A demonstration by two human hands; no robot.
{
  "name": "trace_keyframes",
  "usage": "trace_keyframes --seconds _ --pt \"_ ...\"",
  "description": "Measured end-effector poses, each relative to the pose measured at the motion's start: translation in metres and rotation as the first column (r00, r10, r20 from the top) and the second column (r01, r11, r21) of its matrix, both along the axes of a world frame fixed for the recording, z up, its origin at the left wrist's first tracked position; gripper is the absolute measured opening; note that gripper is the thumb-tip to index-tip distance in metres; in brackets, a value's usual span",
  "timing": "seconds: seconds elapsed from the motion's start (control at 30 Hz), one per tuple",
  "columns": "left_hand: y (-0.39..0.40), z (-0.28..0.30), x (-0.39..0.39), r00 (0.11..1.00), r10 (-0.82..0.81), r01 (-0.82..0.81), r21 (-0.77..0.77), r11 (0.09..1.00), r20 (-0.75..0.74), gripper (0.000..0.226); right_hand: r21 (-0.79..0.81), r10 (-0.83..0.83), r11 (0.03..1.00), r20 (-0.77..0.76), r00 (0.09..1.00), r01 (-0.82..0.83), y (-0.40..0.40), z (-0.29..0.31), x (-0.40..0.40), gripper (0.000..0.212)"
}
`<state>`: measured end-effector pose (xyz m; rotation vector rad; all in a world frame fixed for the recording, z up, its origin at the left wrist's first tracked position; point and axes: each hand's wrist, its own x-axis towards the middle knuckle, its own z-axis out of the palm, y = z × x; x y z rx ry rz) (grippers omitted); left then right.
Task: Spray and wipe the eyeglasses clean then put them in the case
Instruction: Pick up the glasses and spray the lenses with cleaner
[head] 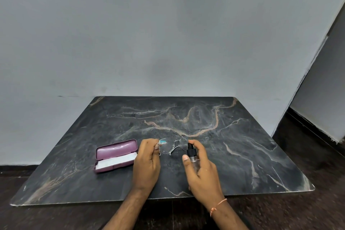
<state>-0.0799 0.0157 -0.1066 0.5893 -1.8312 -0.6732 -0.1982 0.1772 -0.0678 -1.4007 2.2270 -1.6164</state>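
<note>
1. Nearest to us, our right hand (200,166) wears a thin orange thread band (217,207) at the wrist and is wrapped around a small clear plastic spray bottle with a black pump top (192,153); the thumb lies along the near side, and the forefinger curls over toward the nozzle at 12 o'clock.
2. Our left hand (147,162) is closed in a pinch on the left end of the thin silver wire-framed eyeglasses (172,145), which sit at the centre of the black marble-veined tabletop (242,145), between our hands; we cannot tell whether the frame is lifted or touches the top.
3. At 9 o'clock from the glasses, just beside our left hand, the oblong mauve hard-shell case (114,156) lies open, with a white cloth-like lining or wipe (116,161) inside; we cannot tell which it is.
4. We judge the task to be at its first step: the nozzle is aimed at the right lens, touching or nearly so, and no spray is visible.
5. Left, by our judgement: spraying both lenses, wiping them, folding the temples, laying the glasses in the case and shutting it.
</note>
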Motion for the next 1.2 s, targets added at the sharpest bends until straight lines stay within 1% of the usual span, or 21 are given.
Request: trace_keyframes --seconds 0.1,0.17,0.23,0.3,0.37,0.47,0.53,0.77,1.0,1.07,1.13,1.2 --pt "0.000 -0.001 0.000 1.000 0.005 -0.005 0.001 1.000 -0.004 0.019 0.004 -0.005 1.000 0.047 0.999 0.005 -0.001 -0.001 -0.002 0.039" --pt "0.000 -0.001 0.000 1.000 0.006 -0.006 -0.002 1.000 -0.008 0.019 -0.005 -0.005 1.000 0.089 0.996 0.006 0.001 -0.001 -0.002 0.043" --pt "0.000 -0.001 -0.001 1.000 0.004 -0.004 0.001 1.000 -0.009 0.019 -0.024 -0.025 0.999 0.099 0.995 0.028 0.002 0.001 -0.001 0.048" --pt "0.000 0.000 0.000 1.000 0.005 -0.005 0.003 1.000 -0.010 0.020 -0.046 -0.062 0.997 0.043 0.997 0.064 0.003 0.003 -0.002 0.050" --pt "0.000 0.001 0.001 1.000 0.005 -0.005 0.003 1.000 -0.012 0.020 -0.027 -0.090 0.996 -0.014 0.996 0.089 0.002 0.006 -0.005 0.055" --pt "0.001 0.001 0.002 1.000 0.005 -0.005 0.007 1.000 -0.011 0.020 0.093 -0.130 0.986 -0.082 0.988 0.138 0.004 0.013 -0.009 0.056" --pt "0.002 0.002 0.002 1.000 0.004 -0.003 0.014 1.000 -0.012 0.019 0.140 -0.137 0.978 -0.119 0.983 0.154 0.006 0.015 -0.011 0.056" --pt "0.003 0.003 0.002 1.000 0.003 -0.003 0.030 1.000 -0.010 0.020 0.166 -0.114 0.977 -0.127 0.985 0.135 0.004 0.016 -0.014 0.049" --pt "0.003 0.003 0.001 1.000 0.002 -0.002 0.035 0.999 -0.015 0.020 0.175 -0.165 0.964 -0.207 0.964 0.203 0.007 0.024 -0.006 0.064" --pt "0.003 0.002 0.001 1.000 0.000 0.000 0.037 0.999 -0.016 0.019 0.178 -0.129 0.970 -0.201 0.971 0.166 0.007 0.025 -0.003 0.069" --pt "0.003 0.002 0.001 1.000 -0.001 0.002 0.033 0.999 -0.017 0.019 0.187 -0.040 0.980 -0.158 0.987 0.070 0.006 0.024 0.001 0.076" --pt "0.004 0.003 0.001 1.000 -0.001 0.001 0.030 1.000 -0.016 0.019 0.196 0.040 0.980 -0.125 0.991 -0.015 0.004 0.024 0.005 0.077"
